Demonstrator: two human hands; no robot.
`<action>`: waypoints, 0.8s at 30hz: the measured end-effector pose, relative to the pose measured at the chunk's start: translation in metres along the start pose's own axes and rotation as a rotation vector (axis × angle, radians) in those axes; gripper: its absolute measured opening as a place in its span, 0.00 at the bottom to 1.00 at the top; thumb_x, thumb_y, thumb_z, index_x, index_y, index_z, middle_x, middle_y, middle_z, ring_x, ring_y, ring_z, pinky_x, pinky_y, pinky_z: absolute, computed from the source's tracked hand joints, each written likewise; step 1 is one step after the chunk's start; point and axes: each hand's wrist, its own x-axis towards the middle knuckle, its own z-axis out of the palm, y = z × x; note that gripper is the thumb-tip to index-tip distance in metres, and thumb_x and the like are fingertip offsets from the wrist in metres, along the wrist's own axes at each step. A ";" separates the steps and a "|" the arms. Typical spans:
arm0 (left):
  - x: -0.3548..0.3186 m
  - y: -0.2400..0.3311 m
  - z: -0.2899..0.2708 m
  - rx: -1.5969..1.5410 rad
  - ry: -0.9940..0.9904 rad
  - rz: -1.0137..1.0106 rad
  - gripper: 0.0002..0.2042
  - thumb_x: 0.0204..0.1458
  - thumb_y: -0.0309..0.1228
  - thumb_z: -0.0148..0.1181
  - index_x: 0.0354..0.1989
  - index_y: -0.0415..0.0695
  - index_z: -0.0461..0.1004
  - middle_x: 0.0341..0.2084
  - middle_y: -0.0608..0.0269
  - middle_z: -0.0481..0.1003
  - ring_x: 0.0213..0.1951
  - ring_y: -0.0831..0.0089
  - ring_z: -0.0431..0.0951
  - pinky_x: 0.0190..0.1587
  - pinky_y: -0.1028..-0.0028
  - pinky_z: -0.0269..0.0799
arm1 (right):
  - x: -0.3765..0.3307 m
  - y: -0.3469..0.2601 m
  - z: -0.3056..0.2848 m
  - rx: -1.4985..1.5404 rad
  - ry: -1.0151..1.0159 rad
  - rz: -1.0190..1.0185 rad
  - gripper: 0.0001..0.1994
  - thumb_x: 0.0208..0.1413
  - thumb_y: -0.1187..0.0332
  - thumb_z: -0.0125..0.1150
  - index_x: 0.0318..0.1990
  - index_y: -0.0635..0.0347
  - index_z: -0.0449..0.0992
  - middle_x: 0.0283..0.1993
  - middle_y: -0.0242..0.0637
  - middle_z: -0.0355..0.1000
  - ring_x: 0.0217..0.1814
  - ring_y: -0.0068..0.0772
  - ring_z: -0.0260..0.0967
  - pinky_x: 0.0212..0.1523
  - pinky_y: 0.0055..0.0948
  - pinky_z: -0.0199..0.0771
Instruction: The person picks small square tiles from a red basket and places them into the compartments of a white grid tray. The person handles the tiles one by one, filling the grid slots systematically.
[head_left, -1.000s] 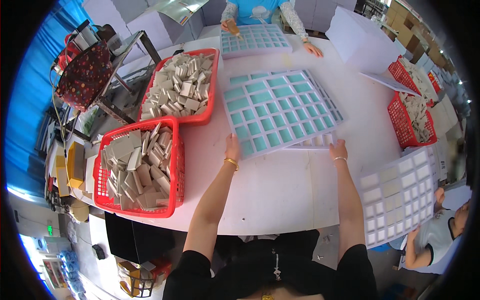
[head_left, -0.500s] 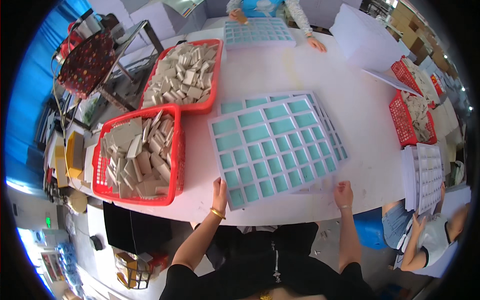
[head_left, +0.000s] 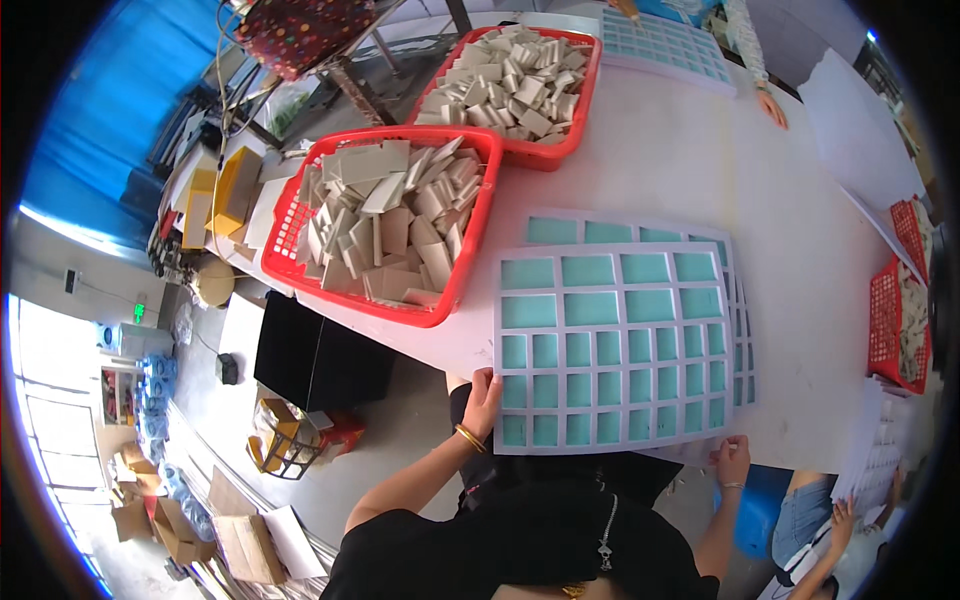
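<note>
A white grid tray with pale green compartments (head_left: 611, 310) lies before me, its lower edge reaching over the table's front edge. Large compartments fill its far rows and small ones its near rows. My left hand (head_left: 482, 408) pinches the tray's left edge close to the near corner. Partly covered beneath it is a second grid tray (head_left: 553, 230), sticking out at the far and right sides. My right hand (head_left: 732, 460) is curled closed at the table's edge, just off the near right corner of the trays; what its fingers hold is hidden.
Two red baskets (head_left: 468, 262) full of grey-white board pieces stand left on the white table (head_left: 660, 150). Across it a person's hand (head_left: 771, 108) rests near another grid tray (head_left: 668, 48). More red baskets (head_left: 885, 325) stand right, near another person holding white grids (head_left: 872, 440).
The view has swung left, so the table's contents appear farther right. The top tray has turned square to me and come nearer, my left hand still on its edge.
</note>
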 end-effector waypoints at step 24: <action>0.193 0.181 -0.123 1.350 -0.145 0.579 0.22 0.43 0.20 0.58 0.49 0.52 0.70 0.48 0.59 0.69 0.51 0.58 0.69 0.53 0.63 0.65 | -0.011 -0.086 -0.040 -0.165 0.017 -0.283 0.06 0.54 0.70 0.54 0.35 0.62 0.70 0.26 0.40 0.74 0.29 0.32 0.75 0.31 0.28 0.73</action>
